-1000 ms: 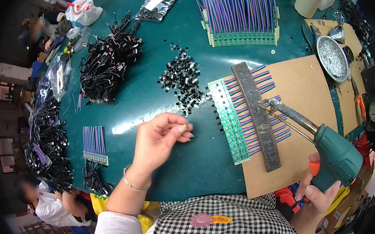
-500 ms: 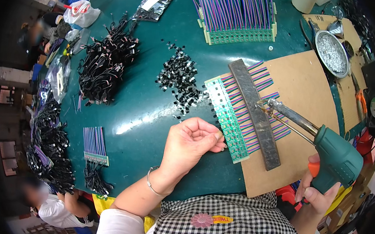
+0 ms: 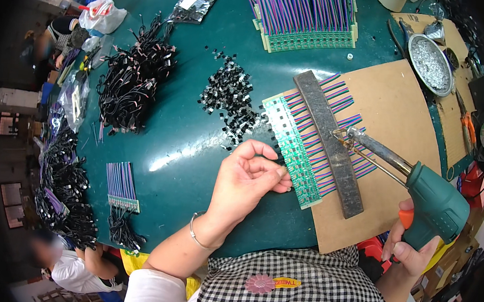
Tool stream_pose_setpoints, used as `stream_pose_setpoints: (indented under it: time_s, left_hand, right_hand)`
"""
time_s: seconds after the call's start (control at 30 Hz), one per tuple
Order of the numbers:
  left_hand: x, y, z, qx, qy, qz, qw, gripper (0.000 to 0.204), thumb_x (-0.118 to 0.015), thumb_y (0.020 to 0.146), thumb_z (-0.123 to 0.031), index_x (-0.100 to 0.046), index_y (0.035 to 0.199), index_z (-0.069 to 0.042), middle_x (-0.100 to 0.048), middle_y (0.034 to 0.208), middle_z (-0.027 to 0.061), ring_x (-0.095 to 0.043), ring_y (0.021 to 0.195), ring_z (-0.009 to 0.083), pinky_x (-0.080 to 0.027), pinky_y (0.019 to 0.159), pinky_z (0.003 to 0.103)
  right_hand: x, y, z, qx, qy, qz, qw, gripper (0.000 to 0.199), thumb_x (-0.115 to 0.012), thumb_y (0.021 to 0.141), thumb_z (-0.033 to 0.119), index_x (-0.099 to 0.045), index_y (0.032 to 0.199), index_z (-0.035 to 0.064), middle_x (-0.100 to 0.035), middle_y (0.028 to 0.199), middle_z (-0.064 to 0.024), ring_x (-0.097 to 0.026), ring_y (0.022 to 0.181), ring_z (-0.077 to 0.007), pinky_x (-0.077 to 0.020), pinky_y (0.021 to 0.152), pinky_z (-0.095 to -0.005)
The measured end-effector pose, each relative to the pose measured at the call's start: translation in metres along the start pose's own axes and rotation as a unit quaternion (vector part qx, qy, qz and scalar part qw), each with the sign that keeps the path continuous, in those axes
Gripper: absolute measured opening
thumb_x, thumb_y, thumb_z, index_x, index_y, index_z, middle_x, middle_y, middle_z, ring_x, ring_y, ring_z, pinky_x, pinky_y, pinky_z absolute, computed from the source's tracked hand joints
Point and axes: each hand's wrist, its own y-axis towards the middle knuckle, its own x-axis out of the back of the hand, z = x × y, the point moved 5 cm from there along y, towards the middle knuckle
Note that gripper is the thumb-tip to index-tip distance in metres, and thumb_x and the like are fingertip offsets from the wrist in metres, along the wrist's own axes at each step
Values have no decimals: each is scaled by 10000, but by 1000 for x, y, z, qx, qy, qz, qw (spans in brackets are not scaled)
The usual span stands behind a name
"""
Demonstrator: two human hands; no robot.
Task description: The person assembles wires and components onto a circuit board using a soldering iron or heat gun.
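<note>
My right hand (image 3: 405, 249) grips a green soldering gun (image 3: 429, 201); its metal tip rests over the coloured wires near a grey metal bar (image 3: 329, 141). The bar lies across a green circuit-board strip (image 3: 291, 151) with purple and blue wires, on a brown board (image 3: 394, 124). My left hand (image 3: 248, 180) is curled, fingertips pinched at the strip's near edge; something small may be between them, too small to tell. A heap of small black parts (image 3: 229, 101) lies just beyond that hand.
A second wired strip (image 3: 305, 18) lies at the far side. Black cable bundles (image 3: 136, 81) and a small wired strip (image 3: 121, 183) sit left. A round metal dish (image 3: 432, 57) is at the right. Another person (image 3: 73, 266) is at lower left.
My left hand moved right from the open green tabletop to the near edge of the circuit-board strip. The soldering gun stayed roughly in place.
</note>
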Motion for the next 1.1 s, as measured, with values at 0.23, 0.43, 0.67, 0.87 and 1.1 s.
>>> stream_pose_setpoints:
  time_s: [0.23, 0.43, 0.67, 0.87, 1.1]
  left_hand:
    - [2, 10, 3, 10, -25, 36, 999, 219, -587, 787, 37, -425, 913, -38, -624, 769, 96, -644, 679, 193, -555, 622, 279]
    - [2, 8, 2, -5, -28, 27, 999, 243, -603, 771, 45, -419, 902, -43, -626, 784, 96, -647, 684, 203, -558, 625, 289]
    - [1, 6, 2, -7, -36, 28, 999, 243, -597, 776, 57, -417, 902, -47, -632, 795, 118, -649, 687, 207, -558, 624, 294]
    - [2, 6, 4, -15, -40, 26, 999, 236, -593, 779, 57, -418, 899, -48, -632, 786, 117, -648, 687, 204, -558, 623, 293]
    - [3, 7, 7, -18, -44, 20, 999, 231, -590, 780, 57, -419, 896, -47, -631, 791, 114, -647, 684, 202, -558, 625, 296]
  right_hand:
    - [-3, -7, -3, -31, 13, 13, 999, 651, -728, 622, 77, -356, 1100, -163, -488, 967, -204, -489, 413, -140, -446, 334, -236]
    - [-9, -16, -6, -115, 25, -2, 993, 637, -692, 571, -23, -417, 1138, -118, -535, 1052, -261, -526, 514, -168, -465, 465, -244]
    - [-4, -22, -18, -115, -3, 36, 993, 683, -707, 596, -13, -344, 1168, -98, -496, 1064, -236, -513, 475, -160, -482, 371, -258]
    - [-12, -23, -17, -149, -13, 38, 988, 636, -689, 600, -29, -368, 1145, -100, -515, 1026, -228, -528, 502, -167, -485, 381, -258]
    - [-14, -24, -21, -181, -20, 28, 983, 598, -688, 606, -29, -392, 1121, -102, -520, 998, -208, -541, 536, -173, -496, 402, -263]
